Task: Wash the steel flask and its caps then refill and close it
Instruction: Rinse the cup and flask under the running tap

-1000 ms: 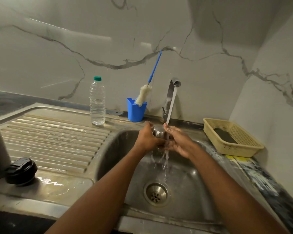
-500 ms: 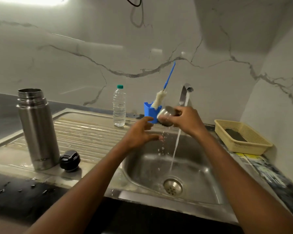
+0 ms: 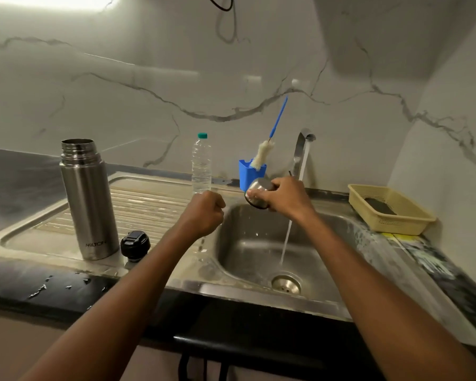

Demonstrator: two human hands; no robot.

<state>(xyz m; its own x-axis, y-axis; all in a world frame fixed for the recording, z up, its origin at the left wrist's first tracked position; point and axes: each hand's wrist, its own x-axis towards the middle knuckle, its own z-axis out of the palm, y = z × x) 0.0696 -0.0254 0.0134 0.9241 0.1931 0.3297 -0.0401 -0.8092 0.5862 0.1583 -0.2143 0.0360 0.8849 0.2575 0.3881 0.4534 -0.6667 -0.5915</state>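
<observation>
Above the sink (image 3: pixel 259 251), right hand (image 3: pixel 283 196) grips the steel cap (image 3: pixel 256 195); left hand (image 3: pixel 205 213) is clenched, empty.

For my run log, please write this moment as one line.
right hand: holds steel cap above sink | left hand: fisted, empty | tap: running | flask: open, on drainboard
</observation>
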